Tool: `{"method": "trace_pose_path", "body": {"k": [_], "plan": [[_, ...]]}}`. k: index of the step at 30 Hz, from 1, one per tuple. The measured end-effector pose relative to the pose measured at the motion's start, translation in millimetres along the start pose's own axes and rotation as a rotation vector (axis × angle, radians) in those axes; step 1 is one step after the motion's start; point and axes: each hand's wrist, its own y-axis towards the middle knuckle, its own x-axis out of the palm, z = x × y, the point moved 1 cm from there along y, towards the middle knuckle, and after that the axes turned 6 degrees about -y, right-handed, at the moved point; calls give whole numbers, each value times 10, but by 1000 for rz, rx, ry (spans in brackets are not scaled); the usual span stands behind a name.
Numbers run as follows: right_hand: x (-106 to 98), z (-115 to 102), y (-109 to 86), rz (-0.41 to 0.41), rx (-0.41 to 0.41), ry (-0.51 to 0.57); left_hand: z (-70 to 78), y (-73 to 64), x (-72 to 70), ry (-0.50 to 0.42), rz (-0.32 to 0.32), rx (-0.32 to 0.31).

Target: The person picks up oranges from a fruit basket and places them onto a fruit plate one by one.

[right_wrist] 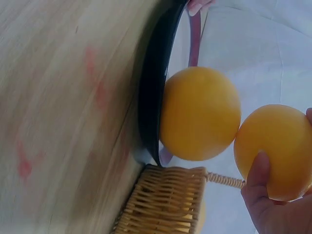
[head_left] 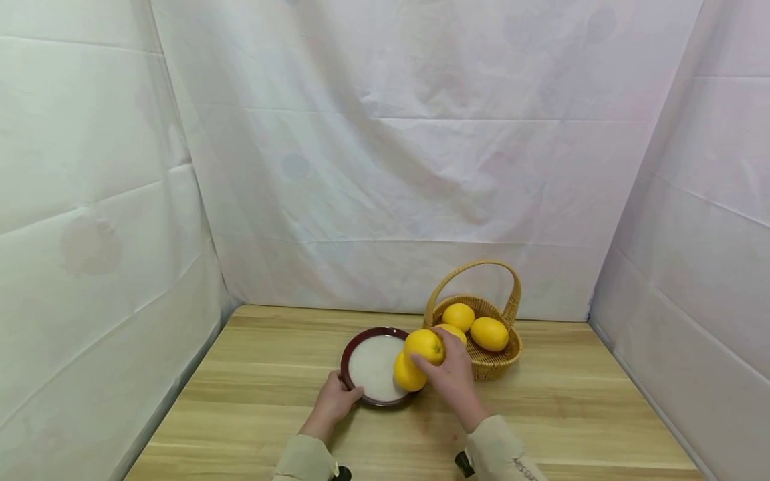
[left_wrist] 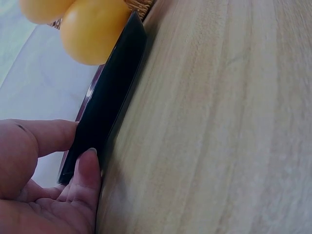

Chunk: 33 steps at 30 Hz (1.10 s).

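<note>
A round plate (head_left: 374, 367) with a dark red rim and pale inside lies on the table. My left hand (head_left: 334, 403) pinches its near-left rim, thumb on the edge; in the left wrist view the fingers and thumb grip the dark outer wall (left_wrist: 109, 87). One yellow lemon-like fruit (head_left: 407, 375) sits at the plate's right side. Above it, my right hand (head_left: 452, 369) holds a second yellow fruit (head_left: 423, 345) between thumb and fingers. In the right wrist view the held fruit (right_wrist: 273, 151) appears to meet the fruit on the plate (right_wrist: 200, 114).
A wicker basket (head_left: 496, 369) with a tall arched handle stands right of the plate, close to it. Several yellow fruits (head_left: 489, 334) lie inside. White cloth (head_left: 391, 167) hangs behind and along both sides of the wooden table (head_left: 265, 374). Red smears (right_wrist: 97, 80) mark the wood.
</note>
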Motion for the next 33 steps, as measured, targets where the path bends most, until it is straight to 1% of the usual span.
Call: {"method": "trace_pose_path", "body": {"k": [5, 10, 14, 24, 33], "plan": [[41, -56, -24, -19, -1, 17, -19, -1, -1, 15, 8, 0], [92, -86, -34, -25, -2, 23, -15, -22, 11, -13, -7, -28], [130, -103, -40, -36, -23, 26, -3, -35, 15, -25, -7, -49], [234, -154, -77, -38, -82, 30, 12, -32, 7, -11, -7, -52], [298, -180, -112, -88, -120, 14, 26, -25, 1, -17, -16, -58]]}}
